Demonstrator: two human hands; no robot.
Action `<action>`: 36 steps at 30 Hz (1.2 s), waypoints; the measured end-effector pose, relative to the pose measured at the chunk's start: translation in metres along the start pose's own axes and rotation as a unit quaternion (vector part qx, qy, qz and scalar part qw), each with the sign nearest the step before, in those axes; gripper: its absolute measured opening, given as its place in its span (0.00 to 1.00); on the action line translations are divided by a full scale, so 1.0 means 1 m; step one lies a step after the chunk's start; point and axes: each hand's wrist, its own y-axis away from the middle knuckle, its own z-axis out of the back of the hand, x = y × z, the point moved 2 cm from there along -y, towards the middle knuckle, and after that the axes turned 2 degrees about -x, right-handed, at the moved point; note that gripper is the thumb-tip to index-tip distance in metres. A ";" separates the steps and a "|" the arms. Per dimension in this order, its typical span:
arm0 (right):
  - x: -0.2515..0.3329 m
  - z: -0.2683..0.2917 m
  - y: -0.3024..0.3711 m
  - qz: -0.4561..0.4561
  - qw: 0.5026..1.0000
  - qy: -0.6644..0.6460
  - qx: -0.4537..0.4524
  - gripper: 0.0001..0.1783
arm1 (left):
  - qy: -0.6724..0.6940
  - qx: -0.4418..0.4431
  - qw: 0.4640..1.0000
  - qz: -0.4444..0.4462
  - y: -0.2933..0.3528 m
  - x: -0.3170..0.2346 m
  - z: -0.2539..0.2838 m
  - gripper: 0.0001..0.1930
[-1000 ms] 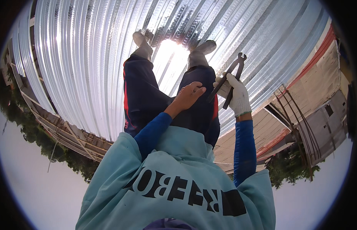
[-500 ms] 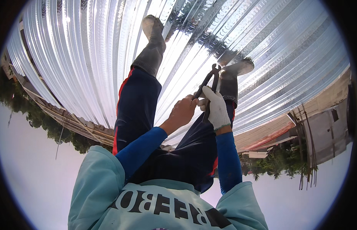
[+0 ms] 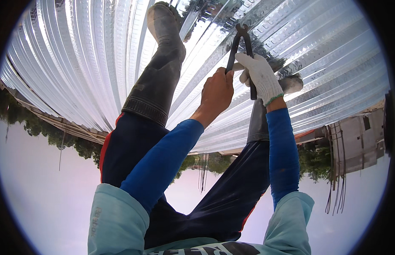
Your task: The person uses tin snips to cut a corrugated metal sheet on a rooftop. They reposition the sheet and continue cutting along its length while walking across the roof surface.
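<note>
A pair of dark long-handled pincers [image 3: 235, 47] is held up in front of me, its handles spread in a V and its jaws pointing away. My left hand [image 3: 217, 91], bare, is closed around the left handle. On the other handle is my right hand [image 3: 262, 80], in a white knitted glove; its fingers curl about the handle, whose end sticks out below. Beneath the tool lie shiny ribbed metal sheets [image 3: 89, 63], with nothing touching the jaws that I can make out.
My dark rubber boots, the left [image 3: 157, 68] and the right [image 3: 291, 83], stand apart on the ribbed metal. Trees [image 3: 85, 146] and a grey building [image 3: 361, 142] with thin upright rods [image 3: 336, 170] lie beyond the sheets' edge.
Both hands have moved away from my body and a little right, carrying the pincers with them. My legs are wider apart, and the view of the surroundings has shifted.
</note>
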 end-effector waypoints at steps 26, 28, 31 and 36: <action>0.070 0.054 -0.089 0.031 0.903 0.428 0.000 0.23 | 0.464 0.044 0.877 0.115 -0.074 -0.059 -0.078 0.21; 0.077 0.053 -0.088 0.024 0.904 0.427 0.011 0.23 | 0.514 0.046 0.849 0.117 -0.079 -0.060 -0.083 0.18; 0.088 0.058 -0.088 0.010 0.920 0.392 0.032 0.22 | 0.534 0.118 0.817 0.181 -0.075 -0.085 -0.040 0.20; 0.086 0.053 -0.083 0.008 0.930 0.368 -0.012 0.23 | 0.520 0.089 0.834 0.165 -0.083 -0.086 -0.055 0.23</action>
